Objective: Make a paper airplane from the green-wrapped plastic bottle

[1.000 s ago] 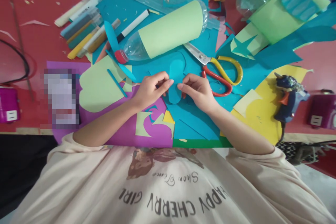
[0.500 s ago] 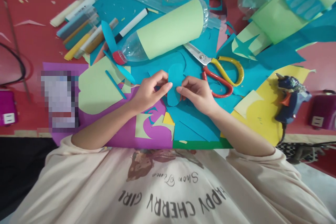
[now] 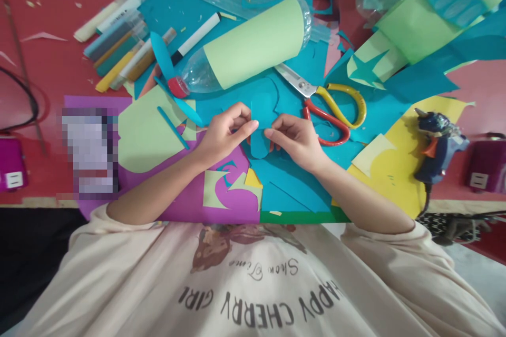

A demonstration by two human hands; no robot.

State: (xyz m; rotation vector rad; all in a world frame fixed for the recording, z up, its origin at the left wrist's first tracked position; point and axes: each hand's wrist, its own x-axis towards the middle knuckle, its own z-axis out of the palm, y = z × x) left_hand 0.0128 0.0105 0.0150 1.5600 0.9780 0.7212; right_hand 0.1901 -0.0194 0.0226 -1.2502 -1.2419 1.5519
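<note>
Both my hands pinch a rounded, elongated teal paper cutout [image 3: 261, 116] held over the teal sheets. My left hand [image 3: 227, 134] grips its left edge with thumb and forefinger. My right hand [image 3: 294, 137] grips its right edge the same way. Just beyond the cutout lies a clear plastic bottle [image 3: 245, 52] wrapped in light green paper, with a red cap and teal propeller blades [image 3: 164, 63] at its left end. Scissors [image 3: 328, 102] with red and yellow handles lie to the right of my right hand.
A blue hot glue gun [image 3: 437, 142] rests on yellow paper at right. Glue sticks and a marker [image 3: 118, 42] lie at upper left. A light green paper shape [image 3: 146, 131] sits on a purple sheet [image 3: 190, 200]. More bottles and paper scraps crowd the upper right.
The teal cutout has slid slightly down and left between my fingers; both hands stay pinched on it in nearly the same place.
</note>
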